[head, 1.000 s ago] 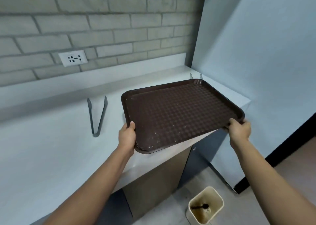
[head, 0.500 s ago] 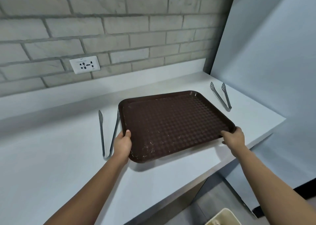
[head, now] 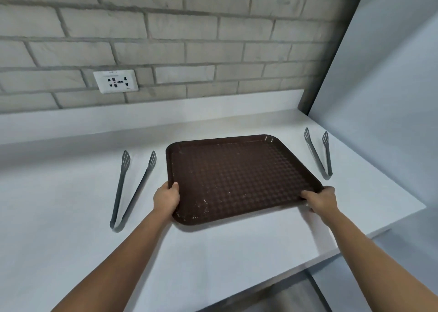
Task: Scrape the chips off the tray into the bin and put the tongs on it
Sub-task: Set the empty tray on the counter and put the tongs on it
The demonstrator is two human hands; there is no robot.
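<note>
Both hands grip the brown tray (head: 239, 176) at its near corners; the left hand (head: 166, 199) curls round the near left edge with the thumb lying on top of the rim and the fingers hidden beneath; the right hand (head: 321, 200) clasps the near right corner, thumb on the rim, fingers tucked under the edge. Neither hand holds anything else; both forearms reach in from the near side.

Between the two hands the tray lies on the white counter (head: 71, 217), or just above it; whether its near edge touches the surface cannot be told; a few pale crumbs (head: 201, 205) cling to its near left part, close to the left hand; the rest of its patterned face shows bare.

One pair of grey tongs (head: 129, 190) lies on the counter just left of the left hand, arms spread, tips pointing far; a second pair of tongs (head: 318, 155) lies right of the tray, just beyond the right hand, tips also pointing far; neither pair touches the tray.

On the far brick wall (head: 213, 39) sits a white socket (head: 115, 81).
</note>
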